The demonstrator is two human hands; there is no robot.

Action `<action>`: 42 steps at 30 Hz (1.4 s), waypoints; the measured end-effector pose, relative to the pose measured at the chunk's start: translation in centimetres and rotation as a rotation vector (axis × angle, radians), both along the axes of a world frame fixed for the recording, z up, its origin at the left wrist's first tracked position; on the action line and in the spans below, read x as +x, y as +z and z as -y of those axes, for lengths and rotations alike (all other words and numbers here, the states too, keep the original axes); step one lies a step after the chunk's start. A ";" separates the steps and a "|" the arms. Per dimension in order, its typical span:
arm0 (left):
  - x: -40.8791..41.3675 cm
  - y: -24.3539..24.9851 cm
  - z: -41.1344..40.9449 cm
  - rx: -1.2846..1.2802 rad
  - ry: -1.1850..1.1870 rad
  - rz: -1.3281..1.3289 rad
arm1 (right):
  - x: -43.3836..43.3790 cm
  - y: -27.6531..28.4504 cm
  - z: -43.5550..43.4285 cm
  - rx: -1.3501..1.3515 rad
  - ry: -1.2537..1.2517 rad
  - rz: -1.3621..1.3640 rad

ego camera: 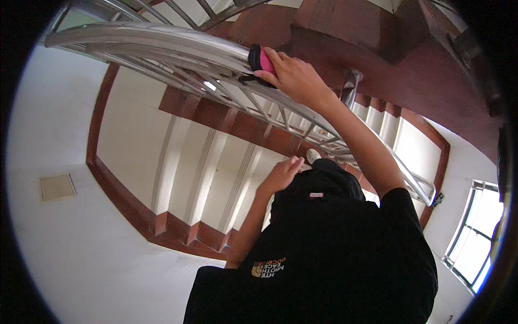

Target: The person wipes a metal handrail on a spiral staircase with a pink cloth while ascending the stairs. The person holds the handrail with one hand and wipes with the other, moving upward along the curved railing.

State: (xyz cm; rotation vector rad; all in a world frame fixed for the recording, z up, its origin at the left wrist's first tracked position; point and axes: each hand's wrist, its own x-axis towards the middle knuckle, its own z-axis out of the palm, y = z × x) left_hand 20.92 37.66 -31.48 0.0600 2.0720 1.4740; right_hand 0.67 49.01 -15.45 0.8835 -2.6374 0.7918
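Observation:
My right hand point(297, 77) grips a pink and black pad point(266, 61) that wraps over a shiny metal handrail point(194, 38). A black strap or edge of the pad hangs along the rail's lower side. The pad looks soft, but its exact kind cannot be told. Lower down, my left hand point(281, 174) is in front of my dark clothing, its fingers loosely bent and nothing seen in it. Part of a light shoe point(313, 155) shows just beyond that hand, on the stairs.
Pale stair treads point(210, 170) with reddish-brown edging descend below the metal balusters point(251, 99). A reddish-brown stair underside point(404, 81) slopes overhead at upper right. White walls point(81, 231) flank the stairwell; a barred window point(473, 235) is at right.

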 end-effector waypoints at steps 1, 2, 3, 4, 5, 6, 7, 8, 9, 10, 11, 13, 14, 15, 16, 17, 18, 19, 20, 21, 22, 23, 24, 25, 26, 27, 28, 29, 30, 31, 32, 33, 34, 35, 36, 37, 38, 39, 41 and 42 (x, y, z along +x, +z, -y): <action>-0.3 0.6 -0.7 -0.018 -0.019 0.013 | -0.6 0.2 0.4 -0.032 0.029 -0.025; -0.7 0.5 -1.0 -0.026 -0.052 0.000 | -0.9 0.5 0.4 -0.070 0.064 0.005; -0.7 0.6 -1.4 -0.031 -0.057 0.003 | -0.9 0.9 0.5 -0.072 0.073 0.031; -0.8 0.7 -1.6 -0.035 -0.062 0.006 | -0.8 1.3 0.4 -0.074 0.081 0.058; -0.9 0.7 -1.8 -0.040 -0.068 0.009 | -0.5 1.5 0.3 -0.076 0.090 0.084; -1.0 0.6 -2.0 -0.040 -0.072 0.015 | -0.1 1.4 -0.1 -0.074 0.087 0.159; -0.9 0.6 -2.1 -0.023 -0.046 0.017 | 0.4 1.2 -0.8 -0.071 0.092 0.233; -0.7 0.7 -2.1 -0.006 -0.019 0.020 | 1.0 0.8 -1.7 -0.067 0.097 0.308; -0.7 1.0 -2.2 0.013 0.003 0.022 | 2.1 -0.7 -3.1 -0.084 0.072 0.168; -0.8 1.8 -2.2 0.018 0.031 0.045 | 3.3 -2.4 -4.6 -0.102 0.045 0.031; -0.7 2.4 -1.8 -0.005 0.048 0.035 | 4.4 -3.2 -5.8 -0.054 0.009 0.070; -0.6 3.2 -1.6 -0.042 0.083 0.018 | 5.5 -3.8 -7.6 0.053 -0.061 0.149; 0.1 2.4 -1.4 -0.038 0.100 0.034 | 5.3 -3.6 -7.0 0.034 -0.042 0.160; 0.9 0.8 -1.0 -0.036 0.122 0.039 | 4.9 -2.8 -5.9 0.013 -0.018 0.161; 0.5 0.7 -0.9 -0.035 0.130 0.040 | 4.1 -2.0 -4.7 -0.011 -0.007 0.158; 0.1 0.6 -1.1 -0.063 0.096 0.032 | 2.9 -1.5 -2.6 -0.082 0.013 0.044; -0.2 1.5 -1.3 -0.098 0.060 0.031 | 1.7 -0.9 0.0 -0.145 0.023 -0.051; -0.5 2.3 -1.4 -0.141 0.015 0.035 | 0.5 0.1 2.5 -0.191 0.032 -0.082; -0.8 2.5 -1.4 -0.150 -0.030 0.013 | -0.2 1.2 4.6 -0.239 0.033 -0.111; -0.9 2.5 -1.6 -0.147 -0.024 0.011 | -0.3 1.9 6.3 -0.197 -0.011 -0.140; -1.3 2.5 -2.1 -0.134 -0.019 0.007 | -0.4 2.4 7.4 -0.143 -0.056 -0.170; -1.6 2.6 -2.2 -0.122 -0.018 0.002 | -0.6 2.8 7.8 -0.089 -0.105 -0.197; -2.3 2.9 -2.5 -0.179 -0.098 0.059 | 0.1 2.6 7.8 -0.133 -0.094 -0.200; -2.3 2.7 -2.8 -0.166 -0.082 0.004 | 0.5 1.9 7.2 -0.168 -0.097 -0.173; -2.3 2.6 -3.0 -0.154 -0.068 -0.050 | 0.8 0.8 6.0 -0.204 -0.103 -0.146; -1.9 2.2 -3.5 -0.133 -0.037 -0.102 | 1.7 -0.3 4.6 -0.233 -0.094 -0.117; -1.9 2.2 -3.8 -0.115 -0.046 -0.073 | 2.9 -0.9 2.0 -0.250 -0.058 -0.084; -2.3 2.8 -3.9 -0.101 -0.067 -0.042 | 3.9 -1.9 -0.8 -0.243 -0.038 -0.067; -2.0 3.7 -3.7 -0.091 -0.097 -0.004 | 5.0 -3.1 -3.7 -0.196 -0.046 -0.057; -1.6 4.5 -3.6 -0.070 -0.073 0.045 | 6.0 -4.8 -6.3 -0.133 -0.085 0.023; -1.6 5.4 -3.6 -0.048 -0.039 0.087 | 7.0 -5.0 -8.4 -0.068 -0.106 0.115; -1.6 6.2 -3.4 -0.030 -0.006 0.125 | 7.6 -4.9 -9.6 -0.021 -0.118 0.148; -1.6 6.7 -3.1 -0.048 -0.007 0.207 | 7.6 -4.9 -9.8 0.014 -0.112 0.182; -0.9 5.9 -3.1 -0.050 -0.003 0.196 | 7.4 -4.7 -9.7 0.050 -0.102 0.217; -0.4 4.8 -2.7 -0.061 -0.019 0.178 | 6.7 -3.9 -8.9 0.045 -0.100 0.137; -0.3 4.8 -2.2 -0.081 -0.033 0.162 | 5.4 -3.3 -7.0 0.033 -0.097 0.060; -0.3 4.9 -1.9 -0.111 -0.074 0.145 | 3.9 -2.4 -4.9 0.022 -0.095 -0.017; -0.8 5.2 -1.3 -0.109 -0.080 0.134 | 2.2 -1.5 -2.7 0.054 -0.045 0.016; -1.2 6.1 -0.7 -0.100 -0.100 0.122 | 0.3 -0.4 1.5 -0.055 -0.066 -0.010; -1.6 7.0 -0.8 -0.100 -0.090 0.094 | -0.7 0.1 2.7 -0.044 -0.071 0.031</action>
